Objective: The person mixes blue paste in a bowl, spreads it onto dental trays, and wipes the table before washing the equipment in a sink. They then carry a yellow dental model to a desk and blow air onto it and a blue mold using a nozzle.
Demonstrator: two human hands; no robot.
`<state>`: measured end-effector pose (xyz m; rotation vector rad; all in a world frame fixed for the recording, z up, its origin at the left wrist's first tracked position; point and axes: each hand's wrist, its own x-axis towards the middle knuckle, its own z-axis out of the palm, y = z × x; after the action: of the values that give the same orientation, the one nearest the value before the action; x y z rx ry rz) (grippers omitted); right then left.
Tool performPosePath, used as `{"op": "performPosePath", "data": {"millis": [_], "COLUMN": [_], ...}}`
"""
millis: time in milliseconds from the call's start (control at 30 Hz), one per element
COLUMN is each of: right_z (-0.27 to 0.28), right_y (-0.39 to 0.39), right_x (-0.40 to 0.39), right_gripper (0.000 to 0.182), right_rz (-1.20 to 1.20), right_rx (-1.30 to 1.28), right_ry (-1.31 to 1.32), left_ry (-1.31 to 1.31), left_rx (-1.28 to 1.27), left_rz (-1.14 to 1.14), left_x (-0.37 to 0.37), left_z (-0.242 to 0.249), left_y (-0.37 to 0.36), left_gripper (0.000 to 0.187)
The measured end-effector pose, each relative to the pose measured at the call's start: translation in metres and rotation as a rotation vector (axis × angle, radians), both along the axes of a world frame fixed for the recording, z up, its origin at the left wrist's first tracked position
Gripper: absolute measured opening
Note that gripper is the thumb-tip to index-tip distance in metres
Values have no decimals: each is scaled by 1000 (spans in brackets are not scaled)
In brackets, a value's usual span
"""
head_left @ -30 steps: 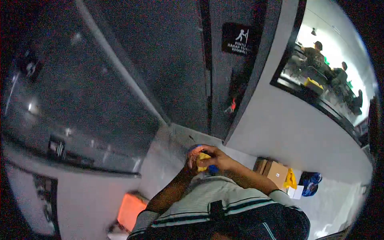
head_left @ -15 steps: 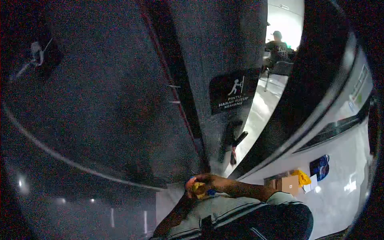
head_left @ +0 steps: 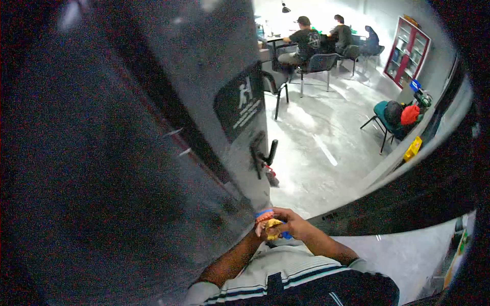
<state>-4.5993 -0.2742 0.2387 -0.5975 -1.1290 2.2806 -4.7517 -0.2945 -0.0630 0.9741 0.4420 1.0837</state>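
- Beyond the open dark door (head_left: 153, 127) lies a bright room with a pale concrete floor (head_left: 326, 153), seen from the threshold.
- Close to the chest, low in the middle of the view, sits a small bundle of coloured pieces (head_left: 273, 227), yellow with orange and blue showing at its edges; what it is exactly cannot be told.
- The right hand (head_left: 291, 224) is curled over the bundle from the right, fingers bent round it and closed on it.
- The left hand (head_left: 261, 226) meets it from the left and is mostly hidden behind the bundle; it touches the pieces, but how tightly its fingers close cannot be told.
- Both forearms run down to a striped shirt (head_left: 286, 268) with pale and dark bands.
- Just above the hands, the door's edge carries a black lever handle (head_left: 265, 155), with something red (head_left: 269, 172) right below it.
- Higher on the door is a dark sign (head_left: 240, 104) with a white walking figure and blurred lettering.
- Well apart, at the far end of the room, people (head_left: 306, 35) sit at a table on dark chairs (head_left: 321, 64).
- To the right stand a red glass-fronted cabinet (head_left: 408, 51), a teal chair (head_left: 388, 120) heaped with bags, and a yellow object (head_left: 412, 148) on the floor near it.
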Motion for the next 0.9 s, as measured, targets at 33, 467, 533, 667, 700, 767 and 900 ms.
{"op": "performPosePath", "data": {"millis": [33, 467, 533, 667, 700, 767, 900], "right_z": [13, 32, 20, 12, 10, 14, 9], "right_y": [-6, -8, 11, 59, 79, 115, 189], "right_x": [-3, 49, 55, 51, 48, 39, 26], "right_gripper": [47, 43, 41, 42, 41, 40, 40], "right_rz": [-117, -864, -915, -1050, -1073, -1073, -989], "right_rx": [6, -227, -205, -217, -193, -176, -185], "right_ry": [-110, 18, -5, 1, -8, -12, -19], "left_ry": [42, 201, 112, 73, 20, 51, 92], "left_rx": [125, -212, -717, -572, -544, -515, -514], "left_rz": [23, -429, -737, -811, -878, -839, -806], "left_x": [4, 88, 102, 108, 105, 101, 78], "left_z": [-40, 207, 192, 213, 209, 208, 196], "left_y": [8, 68, 104, 166, 187, 222, 283], "left_gripper": [38, 34, 28, 29, 29, 28, 30]}}
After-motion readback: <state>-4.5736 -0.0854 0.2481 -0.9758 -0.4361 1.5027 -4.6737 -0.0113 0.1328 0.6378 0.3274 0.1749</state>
